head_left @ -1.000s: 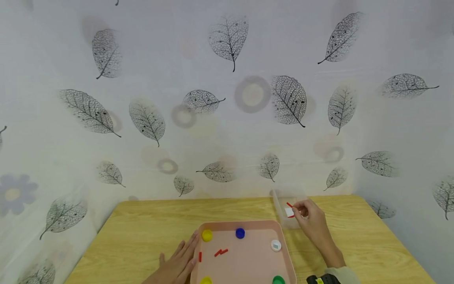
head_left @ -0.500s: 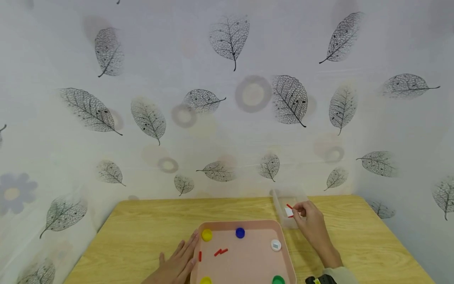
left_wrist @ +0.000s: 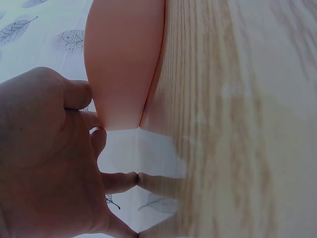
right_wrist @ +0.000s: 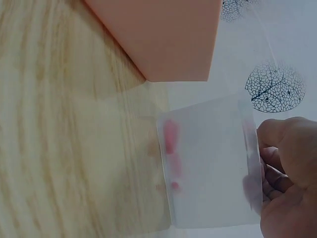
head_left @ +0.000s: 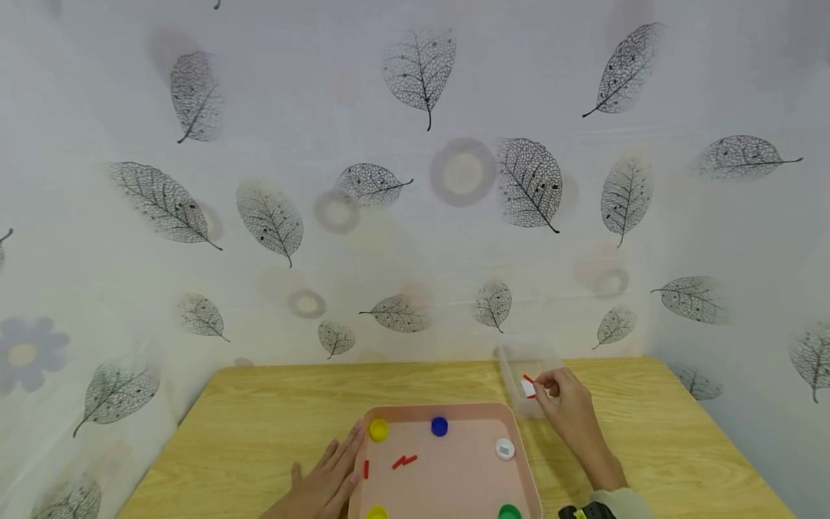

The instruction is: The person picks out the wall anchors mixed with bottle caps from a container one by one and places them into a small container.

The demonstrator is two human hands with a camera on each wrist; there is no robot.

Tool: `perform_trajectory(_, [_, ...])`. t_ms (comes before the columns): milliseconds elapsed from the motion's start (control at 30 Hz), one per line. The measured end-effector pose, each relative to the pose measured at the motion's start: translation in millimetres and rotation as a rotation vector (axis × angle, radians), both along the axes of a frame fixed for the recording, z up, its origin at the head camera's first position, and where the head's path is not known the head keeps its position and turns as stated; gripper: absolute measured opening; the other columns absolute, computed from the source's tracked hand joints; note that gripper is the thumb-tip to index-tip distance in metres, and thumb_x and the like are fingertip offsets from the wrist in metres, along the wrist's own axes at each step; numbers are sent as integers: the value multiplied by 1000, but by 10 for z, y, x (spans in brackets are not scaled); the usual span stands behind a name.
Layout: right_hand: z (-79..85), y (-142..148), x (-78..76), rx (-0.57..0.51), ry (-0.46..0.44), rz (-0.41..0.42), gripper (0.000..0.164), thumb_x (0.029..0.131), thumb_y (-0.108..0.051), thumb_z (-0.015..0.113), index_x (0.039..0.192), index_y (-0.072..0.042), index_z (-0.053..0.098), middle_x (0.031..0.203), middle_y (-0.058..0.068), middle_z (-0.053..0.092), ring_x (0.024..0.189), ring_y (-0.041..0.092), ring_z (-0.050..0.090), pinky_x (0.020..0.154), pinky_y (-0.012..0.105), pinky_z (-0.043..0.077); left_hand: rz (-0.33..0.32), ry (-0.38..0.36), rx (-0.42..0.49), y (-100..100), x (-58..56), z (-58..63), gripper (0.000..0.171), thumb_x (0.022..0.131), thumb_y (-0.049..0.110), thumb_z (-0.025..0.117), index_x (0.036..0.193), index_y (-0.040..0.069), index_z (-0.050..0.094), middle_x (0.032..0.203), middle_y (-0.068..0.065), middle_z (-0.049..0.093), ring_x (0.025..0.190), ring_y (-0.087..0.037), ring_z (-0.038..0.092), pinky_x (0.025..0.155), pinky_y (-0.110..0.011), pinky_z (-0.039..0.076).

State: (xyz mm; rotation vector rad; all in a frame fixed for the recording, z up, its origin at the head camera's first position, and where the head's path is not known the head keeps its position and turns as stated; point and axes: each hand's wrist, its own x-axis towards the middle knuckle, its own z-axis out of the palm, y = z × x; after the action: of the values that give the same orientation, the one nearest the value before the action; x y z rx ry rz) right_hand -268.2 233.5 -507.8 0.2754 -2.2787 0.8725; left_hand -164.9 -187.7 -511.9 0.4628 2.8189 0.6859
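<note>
Pinched fingertips of my right hand (head_left: pixel 569 407) are over the clear plastic box (head_left: pixel 514 386), at the end of a small red stick (head_left: pixel 528 378). From the right wrist, the hand is at the rim of the frosted box (right_wrist: pixel 213 163); red pieces (right_wrist: pixel 171 136) show faintly through its wall, and what the fingertips hold is hidden there. Spread fingers of my left hand (head_left: pixel 320 483) rest along the left edge of a pink tray (head_left: pixel 454 411). Seen from the left wrist, that hand (left_wrist: pixel 49 158) touches the tray wall (left_wrist: pixel 124 64) with straight fingers.
Inside the tray are yellow caps (head_left: pixel 379 430), a blue cap (head_left: pixel 439 427), a white cap (head_left: pixel 505 450) and a green cap (head_left: pixel 509 512). Red sticks (head_left: pixel 405 461) lie at the tray's left. A leaf-patterned wall (head_left: pixel 415 252) rises behind the wooden table (head_left: pixel 279 404).
My right hand has shifted very slightly left and down over the box, with the red stick still at its fingertips. The left hand and the tray stay put.
</note>
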Motion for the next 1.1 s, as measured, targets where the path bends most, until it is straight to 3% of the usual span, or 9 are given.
perform_trajectory(367, [-9, 4, -6, -11, -36, 7, 11, 78, 0, 72, 80, -8, 64, 77, 1, 59, 68, 16, 55, 60, 29, 49, 3, 0, 13, -12, -4, -15, 62, 100, 56, 24, 153, 30, 9, 158, 2, 11, 139, -42, 19, 77, -86, -3])
perform_trajectory(700, [21, 17, -14, 2, -23, 16, 11, 77, 1, 72, 81, -6, 64, 77, 2, 60, 68, 15, 55, 59, 29, 48, 12, -1, -9, 19, 6, 8, 60, 99, 58, 21, 152, 35, 6, 158, 6, 9, 138, -41, 20, 78, -86, -3])
perform_trajectory(1100, [238, 18, 72, -39, 58, 42, 15, 75, 1, 76, 83, -8, 67, 79, -1, 61, 66, 13, 52, 61, 20, 44, 10, -10, -4, 23, 31, 57, 60, 99, 57, 20, 153, 34, 4, 158, 7, 8, 138, -41, 20, 78, -86, 0])
